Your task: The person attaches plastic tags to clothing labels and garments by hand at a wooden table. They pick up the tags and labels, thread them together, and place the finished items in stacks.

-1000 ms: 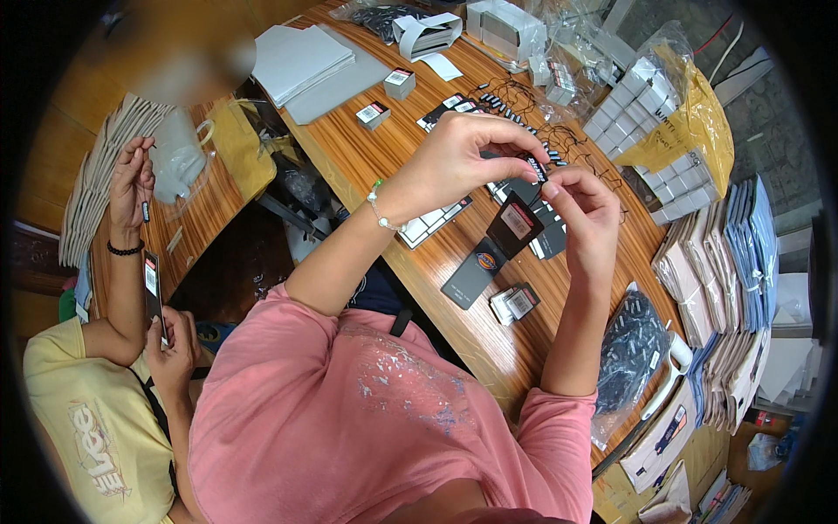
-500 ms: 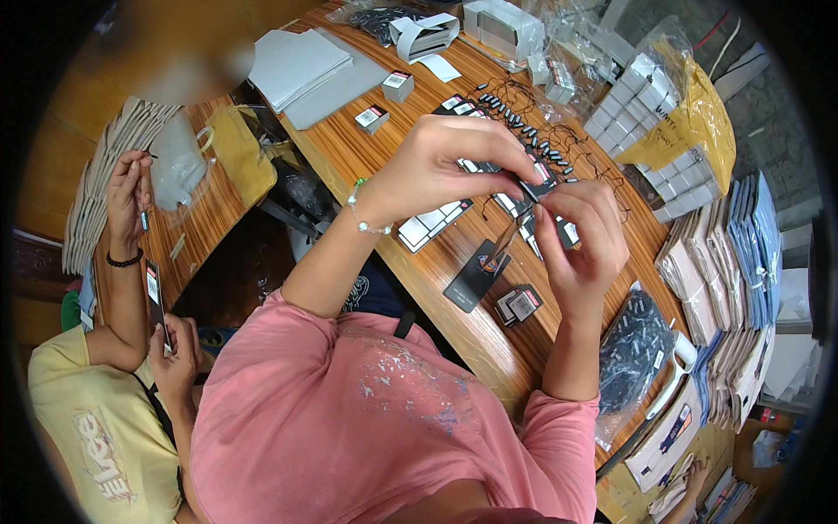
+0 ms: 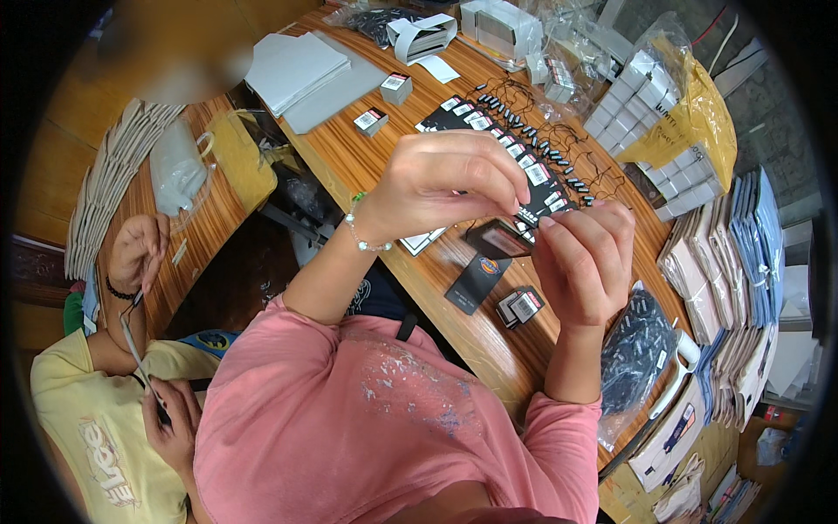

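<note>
Dark tag (image 3: 499, 238): frame centre, tilted below the left fingertips.
Left hand (image 3: 454, 179), right hand (image 3: 591, 262): both pinching a black fastener (image 3: 526, 216).
Clear bag (image 3: 635, 349), right: small dark pieces.
Yellow bag (image 3: 709, 127), upper right: white boxes.
Table edge (image 3: 471, 349): diagonal, lower centre.

Worktop (image 3: 353, 153): striped brown wood, runs diagonally. Far left end: white paper stack (image 3: 292, 74) overlapping grey sheet (image 3: 356, 80); two small label-topped stacks, one (image 3: 395, 88) nearer the papers' far edge, other (image 3: 371, 122) just beside; white band around cards (image 3: 421, 39), white slip (image 3: 439, 68) by it. Middle: black tags (image 3: 535, 173) with white labels, in overlapping rows; black cords (image 3: 524, 122) with small toggles alongside. Far right: bagged white boxes (image 3: 633, 105), yellow tape across. Near edge: dark card (image 3: 478, 284), round emblem; small tag pile (image 3: 520, 306) beside it; clear bag of black pieces (image 3: 633, 349).
</note>
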Motion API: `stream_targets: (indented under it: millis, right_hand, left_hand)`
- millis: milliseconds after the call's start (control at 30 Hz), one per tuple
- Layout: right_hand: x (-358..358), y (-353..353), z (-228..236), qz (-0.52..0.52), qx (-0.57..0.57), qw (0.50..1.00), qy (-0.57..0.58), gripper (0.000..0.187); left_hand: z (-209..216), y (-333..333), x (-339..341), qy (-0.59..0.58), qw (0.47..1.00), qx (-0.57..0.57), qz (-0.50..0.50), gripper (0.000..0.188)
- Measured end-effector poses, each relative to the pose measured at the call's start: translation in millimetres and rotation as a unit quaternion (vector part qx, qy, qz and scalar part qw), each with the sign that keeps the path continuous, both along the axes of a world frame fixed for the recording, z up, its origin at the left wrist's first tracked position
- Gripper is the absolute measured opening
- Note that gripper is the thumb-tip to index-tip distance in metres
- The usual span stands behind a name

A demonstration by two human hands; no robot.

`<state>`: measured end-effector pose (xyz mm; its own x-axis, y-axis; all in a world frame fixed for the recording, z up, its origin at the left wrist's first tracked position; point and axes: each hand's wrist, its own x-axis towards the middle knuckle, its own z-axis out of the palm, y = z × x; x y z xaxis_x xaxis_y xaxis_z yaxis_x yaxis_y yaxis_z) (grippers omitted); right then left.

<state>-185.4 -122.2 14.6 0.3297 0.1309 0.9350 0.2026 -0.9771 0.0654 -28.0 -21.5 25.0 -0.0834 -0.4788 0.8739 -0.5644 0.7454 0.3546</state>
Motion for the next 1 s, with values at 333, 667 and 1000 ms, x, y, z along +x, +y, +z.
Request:
stream_targets:
  millis: [333,667,1000]
  right_hand:
    - [1.4,0.0,1.1,0.058,0.120,0.990,0.052,0.018]
    - [1.8,-4.0,-6.7,0.279,0.598,0.715,0.230,0.005]
    - [-1.8,-13.9,-8.9,0.329,0.582,0.669,0.326,0.006]
  left_hand:
    - [3.9,1.3,-2.8,-0.032,0.999,0.011,0.039,0.017]
    - [-5.1,-0.5,0.7,-0.115,0.986,0.002,0.117,0.021]
    - [-4.0,4.9,4.3,-0.079,0.990,0.115,0.027,0.019]
